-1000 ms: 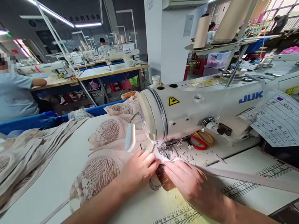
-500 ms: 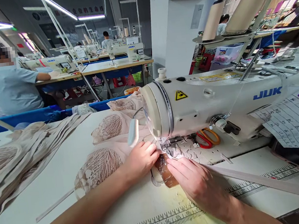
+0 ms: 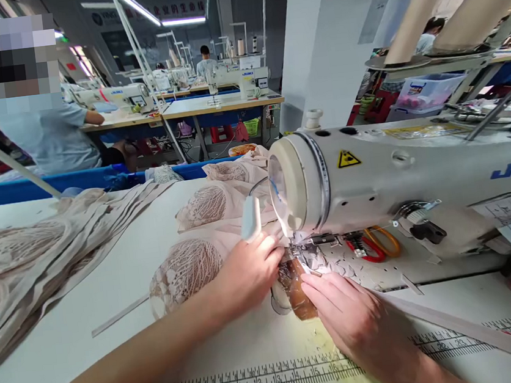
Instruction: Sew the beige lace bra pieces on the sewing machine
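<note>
With the left hand [image 3: 253,270] curled on the cloth [image 3: 188,270] at eight o'clock from the machine foot [image 3: 296,249] — grip unclear — and the right hand [image 3: 348,305] pinching the strip [image 3: 465,328] at five, even guiding seems best, fingertips clear.

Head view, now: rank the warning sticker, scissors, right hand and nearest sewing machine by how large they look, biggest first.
1. Sewing machine, running past the right edge
2. Right hand
3. Scissors, judged by the visible handles
4. Warning sticker

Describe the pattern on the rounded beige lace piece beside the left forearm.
The lace piece shows pale, branching lines; see head view.
</note>
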A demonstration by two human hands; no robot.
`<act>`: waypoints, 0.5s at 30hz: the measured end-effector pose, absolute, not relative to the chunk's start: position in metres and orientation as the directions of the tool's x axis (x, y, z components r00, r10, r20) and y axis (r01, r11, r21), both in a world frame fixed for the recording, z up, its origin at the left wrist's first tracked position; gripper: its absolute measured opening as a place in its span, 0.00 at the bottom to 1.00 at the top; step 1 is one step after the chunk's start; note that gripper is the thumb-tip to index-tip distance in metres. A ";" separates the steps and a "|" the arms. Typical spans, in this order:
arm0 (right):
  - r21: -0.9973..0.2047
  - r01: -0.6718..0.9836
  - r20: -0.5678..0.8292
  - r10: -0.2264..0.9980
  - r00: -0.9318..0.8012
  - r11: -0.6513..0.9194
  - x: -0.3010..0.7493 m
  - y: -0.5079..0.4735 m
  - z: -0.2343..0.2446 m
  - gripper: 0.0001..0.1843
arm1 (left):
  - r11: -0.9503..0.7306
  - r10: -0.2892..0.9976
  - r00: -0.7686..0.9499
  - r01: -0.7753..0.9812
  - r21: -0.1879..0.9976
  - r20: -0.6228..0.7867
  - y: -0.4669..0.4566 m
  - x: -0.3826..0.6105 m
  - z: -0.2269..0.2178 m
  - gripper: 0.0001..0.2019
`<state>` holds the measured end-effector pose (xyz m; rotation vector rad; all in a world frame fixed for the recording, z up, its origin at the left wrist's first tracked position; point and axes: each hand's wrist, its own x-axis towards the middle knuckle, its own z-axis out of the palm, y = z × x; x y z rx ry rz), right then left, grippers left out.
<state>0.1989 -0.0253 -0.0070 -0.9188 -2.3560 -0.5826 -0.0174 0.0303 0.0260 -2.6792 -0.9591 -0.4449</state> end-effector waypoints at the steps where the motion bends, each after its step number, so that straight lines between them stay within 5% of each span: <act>1: 0.185 0.709 0.614 0.483 -0.624 0.681 0.199 -0.025 -0.008 0.19 | -0.725 0.595 0.723 0.671 -0.153 0.352 0.019 -0.022 0.030 0.09; 9: 0.159 0.691 0.638 0.460 -0.617 0.705 0.192 -0.024 -0.010 0.19 | -0.324 0.929 0.360 0.903 -0.282 0.086 0.037 -0.078 0.009 0.09; 15: 0.239 0.601 0.626 0.352 -0.696 0.763 0.214 -0.012 -0.033 0.19 | -0.251 0.920 0.266 0.964 -0.089 0.289 0.122 -0.068 0.004 0.16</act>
